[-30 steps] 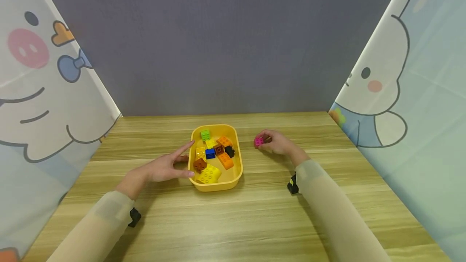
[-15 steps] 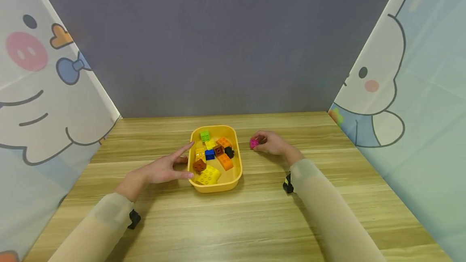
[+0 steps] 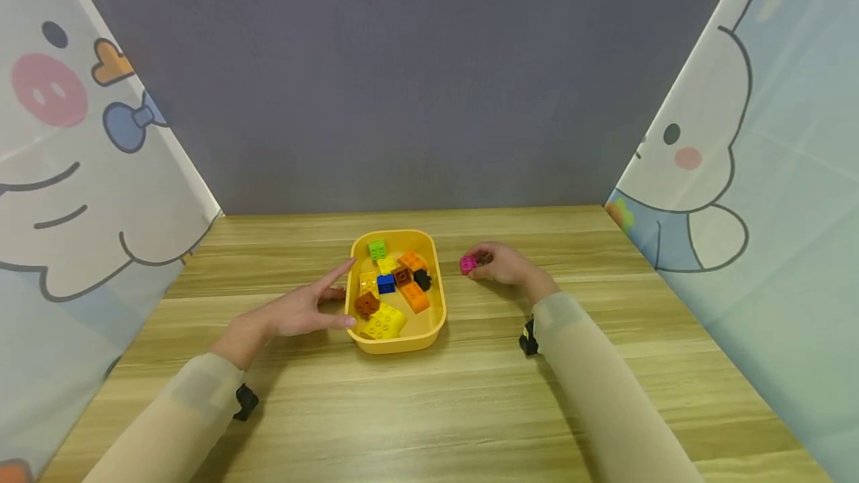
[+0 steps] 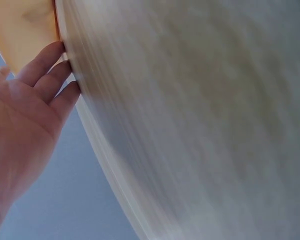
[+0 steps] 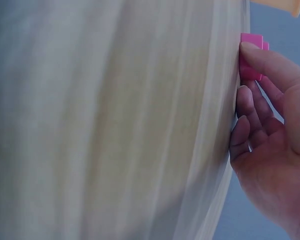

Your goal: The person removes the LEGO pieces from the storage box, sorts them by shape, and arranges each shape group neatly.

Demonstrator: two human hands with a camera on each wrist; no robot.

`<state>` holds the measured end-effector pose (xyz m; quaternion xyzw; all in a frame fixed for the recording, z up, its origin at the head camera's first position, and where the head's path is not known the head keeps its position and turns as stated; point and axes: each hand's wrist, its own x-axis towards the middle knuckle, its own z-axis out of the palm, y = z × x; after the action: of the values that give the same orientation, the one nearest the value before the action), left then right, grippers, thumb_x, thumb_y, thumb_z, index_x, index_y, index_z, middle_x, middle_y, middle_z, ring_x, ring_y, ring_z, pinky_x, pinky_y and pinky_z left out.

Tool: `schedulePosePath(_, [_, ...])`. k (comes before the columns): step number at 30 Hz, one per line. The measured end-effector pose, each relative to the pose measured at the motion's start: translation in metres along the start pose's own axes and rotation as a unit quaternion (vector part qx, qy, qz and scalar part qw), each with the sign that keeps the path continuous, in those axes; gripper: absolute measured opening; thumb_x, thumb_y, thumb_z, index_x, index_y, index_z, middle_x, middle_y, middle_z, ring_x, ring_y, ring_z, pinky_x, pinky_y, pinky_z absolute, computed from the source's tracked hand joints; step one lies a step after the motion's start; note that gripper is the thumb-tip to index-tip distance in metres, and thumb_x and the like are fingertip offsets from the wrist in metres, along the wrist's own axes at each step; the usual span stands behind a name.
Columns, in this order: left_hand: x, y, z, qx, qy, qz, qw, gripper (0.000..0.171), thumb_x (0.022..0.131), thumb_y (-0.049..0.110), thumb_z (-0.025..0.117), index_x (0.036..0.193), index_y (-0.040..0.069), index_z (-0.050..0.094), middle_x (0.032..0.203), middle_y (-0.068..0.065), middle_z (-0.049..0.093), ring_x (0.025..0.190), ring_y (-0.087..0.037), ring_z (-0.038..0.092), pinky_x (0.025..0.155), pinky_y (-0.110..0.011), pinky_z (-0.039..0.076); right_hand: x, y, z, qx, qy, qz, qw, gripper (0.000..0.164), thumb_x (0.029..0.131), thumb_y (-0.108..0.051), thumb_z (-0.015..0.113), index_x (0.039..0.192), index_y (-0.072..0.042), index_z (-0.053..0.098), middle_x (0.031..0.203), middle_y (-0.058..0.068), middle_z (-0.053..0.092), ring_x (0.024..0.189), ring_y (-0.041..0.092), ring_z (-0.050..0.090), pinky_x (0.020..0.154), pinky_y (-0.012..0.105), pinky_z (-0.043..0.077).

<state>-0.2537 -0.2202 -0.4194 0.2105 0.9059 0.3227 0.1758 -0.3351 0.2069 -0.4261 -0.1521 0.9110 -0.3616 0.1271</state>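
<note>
My right hand (image 3: 499, 264) pinches a pink toy brick (image 3: 467, 265) between thumb and fingers, on the table to the right of a yellow bin. In the right wrist view the thumb lies across the pink brick (image 5: 251, 60), which sits at the table surface. At the left side of the yellow bin (image 3: 403, 346), my left hand (image 3: 298, 311) touches the rim with thumb and index finger spread apart. The left wrist view has the other fingertips (image 4: 65, 92) by the table beside the bin's wall (image 4: 25, 30).
Inside the bin lie a green brick (image 3: 377, 250), a blue brick (image 3: 385, 284), a black piece (image 3: 422, 279), and several yellow, orange and brown bricks. A grey wall (image 3: 416, 80) stands behind the wooden table (image 3: 416, 416), with printed cloth at both sides.
My right hand has slid slightly left toward the bin with the pink brick, mostly in the first half second. The left hand stays at the bin's rim.
</note>
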Motion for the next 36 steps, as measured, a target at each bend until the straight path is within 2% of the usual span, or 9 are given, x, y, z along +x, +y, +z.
schedulePosePath(8, [0.002, 0.0, -0.001, 0.008, -0.002, -0.006, 1.0, 0.103, 0.086, 0.064, 0.072, 0.159, 0.053, 0.001, 0.156, -0.015, 0.048, 0.146, -0.043, 0.04, 0.115, -0.074, 0.023, 0.003, 0.001, 0.001, 0.006, -0.002, 0.005, 1.0, 0.04, 0.094, -0.023, 0.075, 0.131, -0.011, 0.064, 0.125, 0.011, 0.065, 0.113, 0.026, 0.061, 0.104, 0.045, 0.048])
schedulePosePath(14, [0.002, 0.001, -0.002, 0.01, -0.003, -0.011, 0.9999, 0.103, 0.085, 0.065, 0.071, 0.16, 0.052, 0.001, 0.157, -0.014, 0.047, 0.147, -0.044, 0.038, 0.115, -0.075, 0.021, 0.005, 0.004, 0.0, -0.005, -0.005, -0.006, 1.0, 0.043, 0.094, -0.023, 0.074, 0.132, -0.008, 0.063, 0.124, 0.011, 0.066, 0.111, 0.025, 0.061, 0.103, 0.044, 0.049])
schedulePosePath(19, [0.002, 0.0, -0.001, 0.008, -0.003, -0.01, 0.9999, 0.104, 0.085, 0.065, 0.071, 0.16, 0.052, 0.001, 0.157, -0.014, 0.046, 0.147, -0.045, 0.038, 0.115, -0.076, 0.02, 0.004, 0.007, 0.0, -0.01, -0.013, -0.02, 1.0, 0.053, 0.092, -0.025, 0.077, 0.138, -0.005, 0.059, 0.125, 0.012, 0.066, 0.11, 0.025, 0.062, 0.102, 0.044, 0.05])
schedulePosePath(24, [0.002, -0.002, 0.001, 0.01, -0.004, -0.015, 0.9998, 0.103, 0.085, 0.066, 0.071, 0.16, 0.053, 0.001, 0.157, -0.013, 0.046, 0.147, -0.045, 0.036, 0.114, -0.077, 0.02, -0.002, 0.012, -0.003, 0.028, 0.0, -0.018, 0.999, 0.065, 0.09, -0.025, 0.078, 0.146, -0.004, 0.051, 0.137, 0.018, 0.057, 0.12, 0.032, 0.057, 0.105, 0.049, 0.048])
schedulePosePath(29, [0.002, -0.001, 0.001, 0.018, 0.001, -0.013, 0.9998, 0.103, 0.085, 0.067, 0.071, 0.159, 0.054, 0.001, 0.157, -0.013, 0.048, 0.147, -0.044, 0.038, 0.115, -0.075, 0.021, -0.006, 0.013, -0.006, 0.063, 0.035, -0.037, 0.997, 0.06, 0.095, -0.022, 0.072, 0.148, -0.006, 0.049, 0.145, 0.023, 0.05, 0.12, 0.034, 0.054, 0.097, 0.046, 0.051])
schedulePosePath(33, [0.001, 0.001, 0.001, 0.022, 0.005, -0.009, 0.9997, 0.103, 0.084, 0.067, 0.071, 0.159, 0.054, 0.001, 0.155, -0.012, 0.049, 0.146, -0.043, 0.04, 0.115, -0.074, 0.023, -0.011, 0.003, -0.007, 0.066, 0.058, -0.075, 0.993, 0.05, 0.096, -0.021, 0.072, 0.142, -0.012, 0.056, 0.141, 0.024, 0.054, 0.108, 0.03, 0.057, 0.085, 0.037, 0.052])
schedulePosePath(36, [0.0, 0.002, 0.001, 0.022, 0.006, -0.009, 0.9997, 0.103, 0.085, 0.067, 0.071, 0.159, 0.053, 0.001, 0.155, -0.013, 0.049, 0.146, -0.043, 0.04, 0.115, -0.074, 0.022, -0.015, -0.01, -0.004, 0.066, 0.071, -0.102, 0.99, 0.042, 0.097, -0.019, 0.071, 0.137, -0.016, 0.06, 0.135, 0.021, 0.059, 0.105, 0.028, 0.059, 0.083, 0.036, 0.052])
